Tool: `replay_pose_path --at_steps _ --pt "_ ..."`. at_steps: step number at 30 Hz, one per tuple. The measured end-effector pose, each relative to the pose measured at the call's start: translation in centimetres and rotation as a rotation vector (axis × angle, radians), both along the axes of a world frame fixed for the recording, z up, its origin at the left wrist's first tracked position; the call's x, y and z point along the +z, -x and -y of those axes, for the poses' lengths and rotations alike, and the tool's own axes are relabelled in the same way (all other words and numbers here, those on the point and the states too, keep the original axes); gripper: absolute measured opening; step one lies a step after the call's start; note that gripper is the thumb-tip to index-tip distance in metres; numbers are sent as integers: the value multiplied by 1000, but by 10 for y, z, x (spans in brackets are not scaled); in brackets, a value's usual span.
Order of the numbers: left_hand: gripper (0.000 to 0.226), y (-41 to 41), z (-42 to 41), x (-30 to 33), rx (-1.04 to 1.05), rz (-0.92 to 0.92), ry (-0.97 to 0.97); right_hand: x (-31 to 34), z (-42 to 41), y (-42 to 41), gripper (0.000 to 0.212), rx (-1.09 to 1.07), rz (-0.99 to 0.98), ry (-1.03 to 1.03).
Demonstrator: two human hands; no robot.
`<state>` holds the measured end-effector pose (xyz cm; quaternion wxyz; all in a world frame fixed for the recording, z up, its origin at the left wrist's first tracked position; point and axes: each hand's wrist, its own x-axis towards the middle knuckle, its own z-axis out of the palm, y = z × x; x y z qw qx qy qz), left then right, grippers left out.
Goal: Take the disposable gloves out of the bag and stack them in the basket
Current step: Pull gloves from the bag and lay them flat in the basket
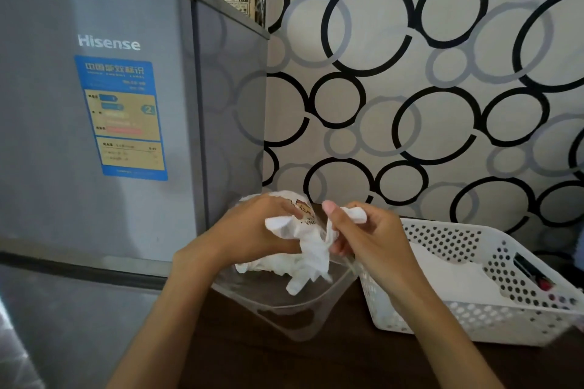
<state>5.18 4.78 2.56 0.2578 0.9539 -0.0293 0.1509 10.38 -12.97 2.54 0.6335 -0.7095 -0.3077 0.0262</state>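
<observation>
**Gloves half out of the bag, basket waiting**

Circle-patterned wallpaper backs a dark tabletop, with a grey Hisense fridge standing on the far side of the clear tub from the basket

Left hand is curled round the crumpled white bag, which shows a printed cartoon and some lettering; it holds the bag just above the clear tub. Right hand pinches a strip of thin white film between thumb and fingers, right beside the bag. Whether that strip is a glove or the bag's edge cannot be told. Below both hands a loose bunch of disposable gloves hangs out of the bag towards the tub, touching or nearly touching its rim

The step in hand looks like the drawing-out: gloves are being worked free of the bag and none from this bunch has reached the white perforated basket, which sits just beside the tub on the side away from the fridge. Something white already lies flat inside the basket, perhaps stacked gloves. Next the right hand would need to pull one glove clear while the left keeps the bag steady, then carry it across to the basket and lay it flat

Count: two hands, one bag, one tub, one basket, one fridge; the gloves are too tangled to number
</observation>
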Motion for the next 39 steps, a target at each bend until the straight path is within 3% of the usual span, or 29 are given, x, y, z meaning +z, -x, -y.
replay_pose_path --at_steps 2,4,7,10,12,15,19,21,26,29,30,32,33,35,39 --pt "10 0 -7 -1 -23 -125 -60 1 5 -4 34 22 -46 63" --pt "6 1 -10 -3 3 -207 -98 0 11 -8 38 79 -26 273" --pt "7 1 -10 -3 34 -187 -32 0 21 -8 41 117 145 658" --pt "8 1 -11 -1 32 -139 -5 0 27 -5 48 91 309 892" --pt "3 2 -7 3 4 -56 54 3 28 -5 34 36 359 859" --pt "3 5 4 13 -43 4 234 11 31 -11 5 0 298 648" --pt "16 11 18 28 -81 -83 550 21 41 -20 10 25 -24 301" --pt "12 12 25 31 -84 -170 650 18 44 -26 11 -35 -28 239" --pt "10 7 39 30 -3 -189 759 26 51 -22 38 -247 406 273" --pt "14 -1 42 23 99 -99 768 46 54 9 20 -166 576 183" --pt "16 -3 42 21 116 -83 770 49 52 20 18 -115 548 229" --pt "20 -4 42 18 112 -87 815 43 42 39 42 -76 498 517" --pt "20 -4 42 17 108 -90 850 37 33 44 51 -76 521 691" --pt "20 -3 41 18 109 -84 918 20 14 43 61 -96 608 815" --pt "24 -3 34 18 105 -43 1046 0 0 23 38 -258 729 579"
